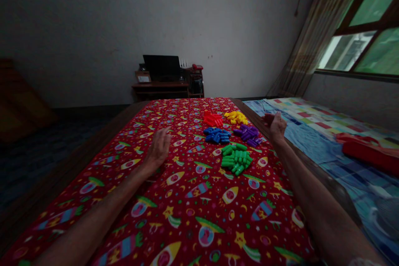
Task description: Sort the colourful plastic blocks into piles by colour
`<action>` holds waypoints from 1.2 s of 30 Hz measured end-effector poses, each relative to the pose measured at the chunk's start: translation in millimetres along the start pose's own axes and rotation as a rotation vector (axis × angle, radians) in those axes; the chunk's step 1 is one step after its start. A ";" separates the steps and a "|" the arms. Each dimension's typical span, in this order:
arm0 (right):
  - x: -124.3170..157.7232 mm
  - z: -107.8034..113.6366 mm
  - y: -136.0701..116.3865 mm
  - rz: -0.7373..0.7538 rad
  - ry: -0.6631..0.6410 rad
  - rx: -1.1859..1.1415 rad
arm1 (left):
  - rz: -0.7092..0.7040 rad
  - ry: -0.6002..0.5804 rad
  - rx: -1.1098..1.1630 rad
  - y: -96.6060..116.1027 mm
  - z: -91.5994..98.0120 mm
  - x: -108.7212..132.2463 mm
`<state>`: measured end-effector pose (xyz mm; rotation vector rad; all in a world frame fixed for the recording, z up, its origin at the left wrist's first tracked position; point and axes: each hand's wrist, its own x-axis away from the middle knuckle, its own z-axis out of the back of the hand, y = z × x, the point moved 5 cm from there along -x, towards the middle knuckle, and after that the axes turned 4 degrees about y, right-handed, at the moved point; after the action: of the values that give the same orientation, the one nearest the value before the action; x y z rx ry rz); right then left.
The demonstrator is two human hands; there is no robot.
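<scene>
My left hand [159,146] lies on the red rocket-print cloth [193,212] with its fingers stretched out, holding nothing. My right hand [276,126] hovers at the table's right edge, fingers curled loosely, just right of the purple pieces [248,134]. Sorted heaps of small plastic pieces lie between the hands: red [213,119], yellow [236,117], blue [217,135] and green [236,158]. The left hand is a short way left of the blue heap.
A blue patchwork blanket [311,133] with a red bundle [370,151] lies to the right of the table. A desk with a dark monitor [162,67] stands against the far wall. A curtained window [361,29] is at the upper right.
</scene>
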<state>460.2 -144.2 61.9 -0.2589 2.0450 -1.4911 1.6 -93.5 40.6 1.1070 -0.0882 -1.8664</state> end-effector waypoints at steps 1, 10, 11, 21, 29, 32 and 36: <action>-10.0 2.5 9.6 -0.036 0.053 0.008 | 0.084 0.058 -0.021 -24.3 13.3 -3.2; -36.6 23.7 79.6 -0.068 0.130 0.184 | 0.890 0.466 0.433 -157.1 81.1 13.8; -36.3 25.3 83.1 -0.063 0.129 0.209 | 0.930 0.470 0.501 -158.2 81.6 15.0; -33.4 25.0 77.8 0.138 0.080 0.476 | 1.048 0.549 0.692 -139.1 86.7 19.8; -23.7 8.4 73.3 0.081 -0.024 0.411 | 1.022 0.494 0.623 -150.8 85.5 22.4; -22.3 -5.8 84.8 -0.093 -0.096 0.097 | 1.019 0.493 0.612 -152.3 86.2 23.1; -23.1 -15.3 100.3 -0.180 -0.166 -0.013 | 1.037 0.487 0.610 -150.0 86.9 23.7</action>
<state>488.3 -85.4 -19.2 -0.5662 1.9412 -1.5084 -166.1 -58.5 5.1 1.4883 -0.8207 -0.6163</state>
